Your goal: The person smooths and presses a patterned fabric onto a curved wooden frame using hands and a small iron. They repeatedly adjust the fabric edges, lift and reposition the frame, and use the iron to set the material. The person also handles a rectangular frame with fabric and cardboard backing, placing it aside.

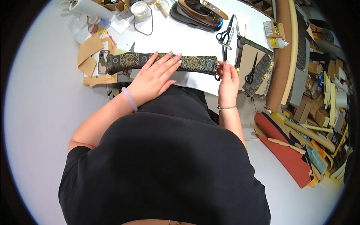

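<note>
A long dark fabric strip (195,63) with gold round patterns lies across the white table (180,37). My left hand (155,75) rests flat on its middle, fingers spread and pressing it down; a pale bangle is on that wrist. My right hand (227,80) is at the strip's right end and grips a pair of black scissors (224,56), whose blades point away from me at the strip's edge. The scissors' handles are mostly hidden by the fingers.
Two more pairs of scissors (225,33) (250,73) lie to the right, one on a patterned fabric piece (262,71). An iron (197,13) sits at the back, a glue bottle (278,43) far right, brown paper pieces (90,48) at left. Rolled materials (296,146) lie on the floor.
</note>
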Demonstrator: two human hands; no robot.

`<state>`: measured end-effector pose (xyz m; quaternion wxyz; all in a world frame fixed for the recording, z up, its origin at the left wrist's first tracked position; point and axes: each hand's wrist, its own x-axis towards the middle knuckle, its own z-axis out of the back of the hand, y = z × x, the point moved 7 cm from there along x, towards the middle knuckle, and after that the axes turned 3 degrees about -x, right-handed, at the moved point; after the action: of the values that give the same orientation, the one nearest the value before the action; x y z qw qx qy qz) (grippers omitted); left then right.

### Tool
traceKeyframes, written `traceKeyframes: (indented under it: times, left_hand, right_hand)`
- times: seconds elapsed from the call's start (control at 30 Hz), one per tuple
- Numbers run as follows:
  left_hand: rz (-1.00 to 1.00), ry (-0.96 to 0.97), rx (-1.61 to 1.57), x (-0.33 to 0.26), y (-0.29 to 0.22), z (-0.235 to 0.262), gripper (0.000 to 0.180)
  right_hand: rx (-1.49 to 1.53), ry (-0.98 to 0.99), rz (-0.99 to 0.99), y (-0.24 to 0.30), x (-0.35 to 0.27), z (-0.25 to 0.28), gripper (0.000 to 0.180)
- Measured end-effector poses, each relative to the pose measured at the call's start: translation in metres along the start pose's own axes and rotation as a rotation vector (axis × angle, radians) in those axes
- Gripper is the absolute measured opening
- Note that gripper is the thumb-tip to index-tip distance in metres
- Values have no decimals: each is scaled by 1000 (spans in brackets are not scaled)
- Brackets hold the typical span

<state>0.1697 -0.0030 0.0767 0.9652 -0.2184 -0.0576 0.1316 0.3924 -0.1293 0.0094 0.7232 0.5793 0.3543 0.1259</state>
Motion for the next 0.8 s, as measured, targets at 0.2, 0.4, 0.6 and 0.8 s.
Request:
traceKeyframes:
  times: [0.2, 0.4, 0.6, 0.8]
  left_hand:
    - [137, -115, 70, 4, -17, -7, 62]
    - [246, -246, 36, 8, -29, -20, 64]
    - [281, -300, 57, 6, -34, -28, 64]
    - [270, -300, 62, 5, -32, -29, 63]
  right_hand:
    - [-164, 163, -25, -5, -8, 8, 38]
    - [-185, 283, 85, 3, 7, 1, 40]
    - [-459, 318, 92, 11, 14, -6, 43]
    - [-574, 320, 319, 30, 14, -17, 44]
